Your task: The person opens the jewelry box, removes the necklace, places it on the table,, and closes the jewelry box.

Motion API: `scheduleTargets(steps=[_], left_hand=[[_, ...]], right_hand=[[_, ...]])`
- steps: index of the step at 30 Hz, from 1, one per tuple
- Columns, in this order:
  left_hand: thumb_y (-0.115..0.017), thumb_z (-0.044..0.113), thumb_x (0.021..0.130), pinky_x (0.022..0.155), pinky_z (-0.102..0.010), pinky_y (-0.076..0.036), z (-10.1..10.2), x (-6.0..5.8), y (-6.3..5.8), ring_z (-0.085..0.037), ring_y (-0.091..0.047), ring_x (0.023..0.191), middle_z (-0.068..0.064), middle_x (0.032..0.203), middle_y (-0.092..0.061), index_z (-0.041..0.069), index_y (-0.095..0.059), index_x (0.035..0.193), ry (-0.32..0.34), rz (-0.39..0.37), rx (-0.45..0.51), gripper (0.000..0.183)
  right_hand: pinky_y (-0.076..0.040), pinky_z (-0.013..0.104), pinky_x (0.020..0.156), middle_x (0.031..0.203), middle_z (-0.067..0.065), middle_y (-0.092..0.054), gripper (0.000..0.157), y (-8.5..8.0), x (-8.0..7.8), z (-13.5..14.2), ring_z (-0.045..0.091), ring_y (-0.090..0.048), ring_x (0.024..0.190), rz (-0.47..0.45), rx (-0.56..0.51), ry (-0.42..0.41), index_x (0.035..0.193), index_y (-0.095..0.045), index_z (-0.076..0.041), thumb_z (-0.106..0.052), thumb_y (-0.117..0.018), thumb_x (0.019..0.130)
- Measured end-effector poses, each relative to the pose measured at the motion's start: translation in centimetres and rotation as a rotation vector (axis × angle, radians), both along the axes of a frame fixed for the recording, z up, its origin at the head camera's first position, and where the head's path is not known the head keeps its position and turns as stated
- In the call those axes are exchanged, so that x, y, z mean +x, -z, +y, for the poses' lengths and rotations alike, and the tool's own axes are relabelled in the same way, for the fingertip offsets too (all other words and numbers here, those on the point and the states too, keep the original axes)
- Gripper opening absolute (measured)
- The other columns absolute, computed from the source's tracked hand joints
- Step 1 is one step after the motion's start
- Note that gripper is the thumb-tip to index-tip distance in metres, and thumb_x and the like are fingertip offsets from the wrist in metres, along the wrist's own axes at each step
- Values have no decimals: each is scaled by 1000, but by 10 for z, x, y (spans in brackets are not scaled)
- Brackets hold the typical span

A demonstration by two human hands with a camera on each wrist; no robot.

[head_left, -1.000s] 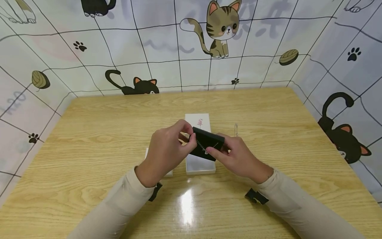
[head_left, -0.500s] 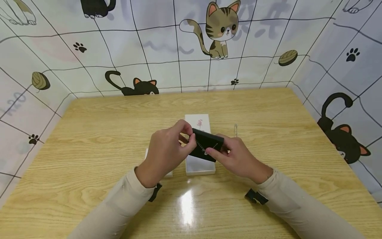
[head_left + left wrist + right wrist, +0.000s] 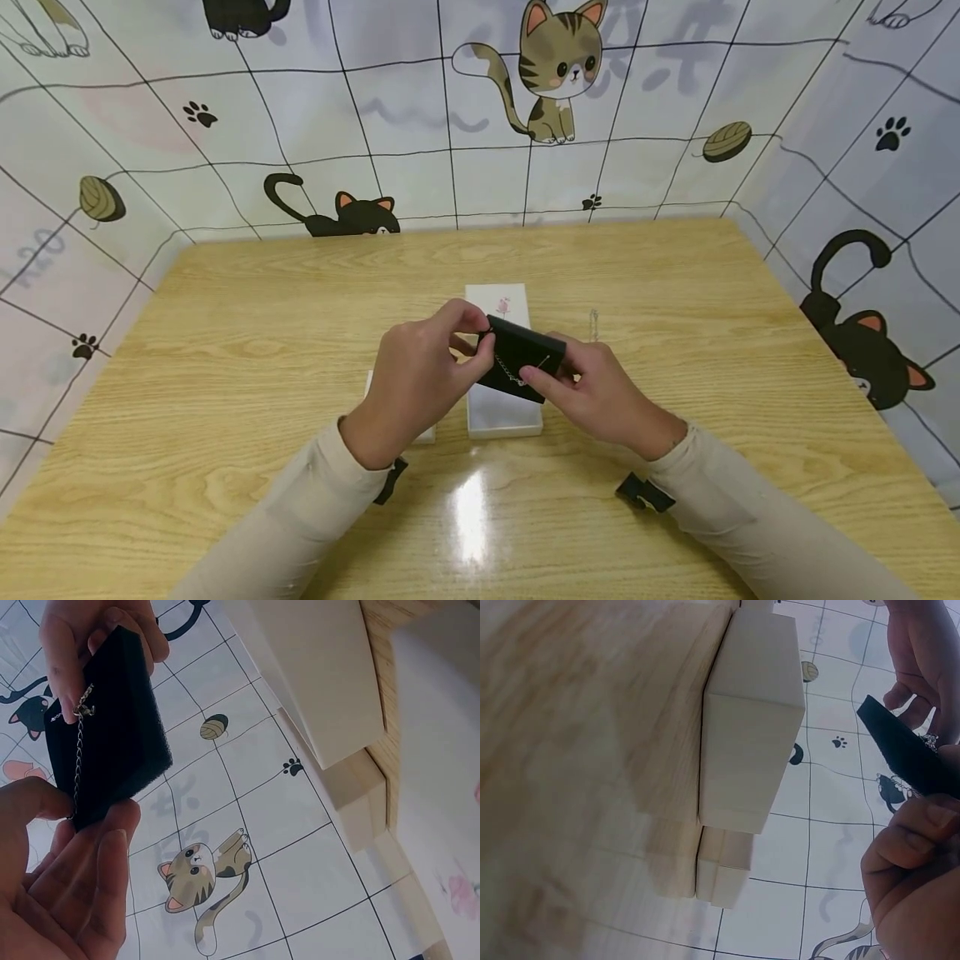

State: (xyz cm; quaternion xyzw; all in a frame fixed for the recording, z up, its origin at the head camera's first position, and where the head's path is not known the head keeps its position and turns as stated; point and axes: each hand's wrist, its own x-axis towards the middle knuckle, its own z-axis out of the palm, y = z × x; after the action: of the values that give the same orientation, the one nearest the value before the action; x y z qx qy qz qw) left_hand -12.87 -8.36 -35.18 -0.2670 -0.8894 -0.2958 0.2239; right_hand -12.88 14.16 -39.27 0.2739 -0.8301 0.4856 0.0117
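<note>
Both hands meet over the table at a small black jewelry pad (image 3: pixel 525 343), held tilted above a white box. A silver chain (image 3: pixel 78 765) with a small pendant (image 3: pixel 84 711) runs across the pad's face. My right hand (image 3: pixel 600 392) grips the pad's right end, thumb on the face beside the pendant and fingers behind. At the opposite corner, my left hand (image 3: pixel 420 367) pinches the chain's end against the pad's edge between thumb and fingertips. In the right wrist view, the pad (image 3: pixel 900 742) shows almost edge-on, and some chain dangles next to it.
Beneath the hands lies the white box (image 3: pixel 504 425), with a pink flower printed on its far part (image 3: pixel 483 298). Another white box (image 3: pixel 427 436) is mostly hidden under the left hand. A second thin chain (image 3: pixel 594 323) lies on the wooden table (image 3: pixel 300 292) beyond the right hand.
</note>
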Motion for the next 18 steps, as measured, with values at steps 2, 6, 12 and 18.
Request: scheduleTargets(steps=[2,6,12,18], left_hand=[[-72,13,87,54,-18,-53,1,0,0,-8,-74,67,-4,92,-79,9,-63,94,-5,-1,7,12],[-72,13,86,54,-18,-53,1,1,-1,-8,-74,67,-4,89,-79,9,-65,92,-15,-14,9,10],[-71,12,86,49,-18,-48,1,1,-2,-7,-73,67,-3,87,-78,10,-65,89,-23,1,0,7],[-70,11,85,47,-17,-45,0,1,-2,-7,-73,65,-3,86,-78,9,-63,88,-27,8,-21,8]], right_hand=[[-37,21,44,65,-4,-55,17,-1,0,0,3,-43,50,3,1,3,109,-67,-7,-12,-69,94],[-36,21,43,64,-5,-53,16,-1,0,-1,2,-41,50,16,5,-3,108,-67,-6,-12,-70,93],[-35,20,42,61,-7,-50,16,-1,0,-1,1,-40,49,34,14,-4,107,-66,-7,-12,-71,92],[-35,20,42,62,-7,-49,17,-1,0,-1,1,-40,49,32,20,-13,108,-67,-7,-12,-71,93]])
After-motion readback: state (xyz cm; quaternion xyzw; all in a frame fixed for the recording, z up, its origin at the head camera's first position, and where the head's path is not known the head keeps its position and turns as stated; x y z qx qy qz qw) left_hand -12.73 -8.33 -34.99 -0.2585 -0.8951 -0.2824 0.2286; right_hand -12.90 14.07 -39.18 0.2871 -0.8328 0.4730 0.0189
